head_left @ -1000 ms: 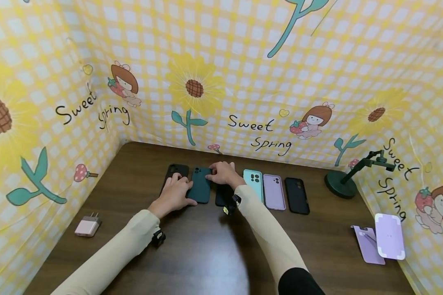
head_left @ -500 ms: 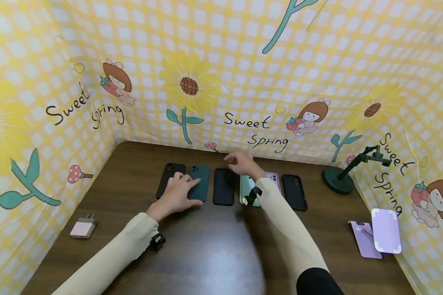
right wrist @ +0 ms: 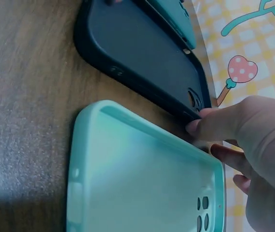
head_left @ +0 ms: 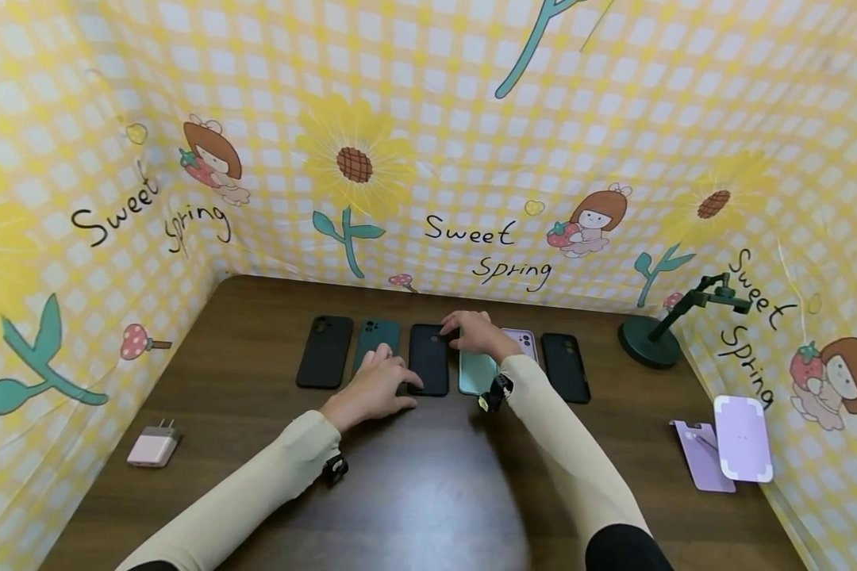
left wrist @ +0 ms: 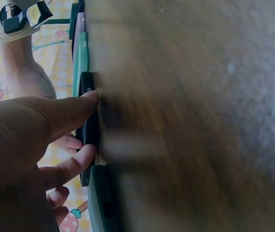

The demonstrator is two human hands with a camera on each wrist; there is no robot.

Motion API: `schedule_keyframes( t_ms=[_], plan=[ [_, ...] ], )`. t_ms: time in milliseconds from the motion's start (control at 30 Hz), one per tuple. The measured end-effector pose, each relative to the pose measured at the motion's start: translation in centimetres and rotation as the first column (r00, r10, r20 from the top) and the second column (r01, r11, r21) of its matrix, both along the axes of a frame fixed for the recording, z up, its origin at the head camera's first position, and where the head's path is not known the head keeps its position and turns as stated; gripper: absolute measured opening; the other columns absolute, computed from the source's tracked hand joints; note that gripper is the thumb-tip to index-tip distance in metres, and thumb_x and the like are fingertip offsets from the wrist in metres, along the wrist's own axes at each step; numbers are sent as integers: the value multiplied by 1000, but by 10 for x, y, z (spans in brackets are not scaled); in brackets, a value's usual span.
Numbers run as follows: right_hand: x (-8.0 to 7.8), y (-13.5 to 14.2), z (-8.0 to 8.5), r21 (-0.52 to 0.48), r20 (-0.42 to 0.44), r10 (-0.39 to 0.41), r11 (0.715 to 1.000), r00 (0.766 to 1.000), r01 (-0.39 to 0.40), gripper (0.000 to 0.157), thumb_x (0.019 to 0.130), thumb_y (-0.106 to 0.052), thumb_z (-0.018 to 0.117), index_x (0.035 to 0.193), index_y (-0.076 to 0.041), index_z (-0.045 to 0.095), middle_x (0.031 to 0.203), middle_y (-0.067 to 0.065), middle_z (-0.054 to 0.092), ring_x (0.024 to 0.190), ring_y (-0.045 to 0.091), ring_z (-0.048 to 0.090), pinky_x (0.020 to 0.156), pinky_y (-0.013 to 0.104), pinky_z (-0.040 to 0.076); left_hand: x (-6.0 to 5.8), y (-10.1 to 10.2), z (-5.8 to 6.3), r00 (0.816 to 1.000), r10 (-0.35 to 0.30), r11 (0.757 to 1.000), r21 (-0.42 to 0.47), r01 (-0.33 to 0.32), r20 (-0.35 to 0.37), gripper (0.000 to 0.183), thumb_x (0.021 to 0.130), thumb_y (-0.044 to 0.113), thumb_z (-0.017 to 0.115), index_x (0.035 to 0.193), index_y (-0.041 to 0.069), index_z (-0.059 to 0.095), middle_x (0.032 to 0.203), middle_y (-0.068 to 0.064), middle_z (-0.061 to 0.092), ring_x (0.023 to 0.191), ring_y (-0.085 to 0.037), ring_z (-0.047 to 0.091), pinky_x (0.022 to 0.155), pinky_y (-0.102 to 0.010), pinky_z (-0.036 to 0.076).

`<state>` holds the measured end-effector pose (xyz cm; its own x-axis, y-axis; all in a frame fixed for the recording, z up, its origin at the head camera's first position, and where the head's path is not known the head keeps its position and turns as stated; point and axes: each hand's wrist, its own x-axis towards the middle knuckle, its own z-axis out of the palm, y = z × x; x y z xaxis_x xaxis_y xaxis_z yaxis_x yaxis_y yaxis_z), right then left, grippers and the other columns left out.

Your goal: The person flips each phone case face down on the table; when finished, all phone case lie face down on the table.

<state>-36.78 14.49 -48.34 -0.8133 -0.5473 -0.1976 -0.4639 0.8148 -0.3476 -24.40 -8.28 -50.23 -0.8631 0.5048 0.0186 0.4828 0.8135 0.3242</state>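
Several phone cases lie side by side in a row, and the navy case is between my two hands. My left hand touches this case at its near end with thumb and index finger, fairly straight. At the far right corner, the right hand rests its thumb and fingertips against the rim; the thumb shows there in the right wrist view. Directly to the right is a mint case, hollow side up, partly covered by the right hand. A teal case lies left of the navy one, partly behind the left hand.
A black case ends the row at left; a lilac case and another black case continue it at right. Farther right stand a dark green stand and a lilac stand. A charger lies at left.
My left hand has moved right from the black and teal cases to the navy case. The right hand has left the teal case, lifted, and come down at the navy case's far corner.
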Motion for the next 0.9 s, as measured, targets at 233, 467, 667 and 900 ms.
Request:
schedule_keyframes(
  t_ms=[233,467,667,900],
  plan=[
    [-2,-5,0,18,-39,-11,1000,999,11,29,96,-10,69,123,-15,76,148,2,61,141,27,53,117,54,29,-5,6,-3,997,53,998,-29,-54,-51,17,89,41,80,80,31,69,86,7,63,90,-21,32,80,-38,24],
    [-3,-4,-1,-24,-57,-12,1000,998,11,24,95,-10,69,115,-17,80,143,0,65,139,26,55,115,53,28,-4,7,-6,992,53,999,1,-53,-117,27,89,41,81,73,29,63,80,7,63,88,-20,33,80,-37,27],
    [-1,7,-1,-188,18,-68,980,998,70,20,96,-9,69,111,-15,81,141,2,66,139,27,55,118,52,34,1,3,-12,982,39,997,69,-26,-185,21,90,37,80,79,27,66,84,6,70,88,-19,35,78,-35,31],
    [0,16,2,-463,174,-111,867,978,181,29,99,-4,65,124,-15,73,131,9,69,115,27,67,90,41,55,2,-5,-10,959,72,980,199,-17,-274,22,86,42,84,80,27,68,92,5,75,92,-21,41,78,-35,33]
  ],
)
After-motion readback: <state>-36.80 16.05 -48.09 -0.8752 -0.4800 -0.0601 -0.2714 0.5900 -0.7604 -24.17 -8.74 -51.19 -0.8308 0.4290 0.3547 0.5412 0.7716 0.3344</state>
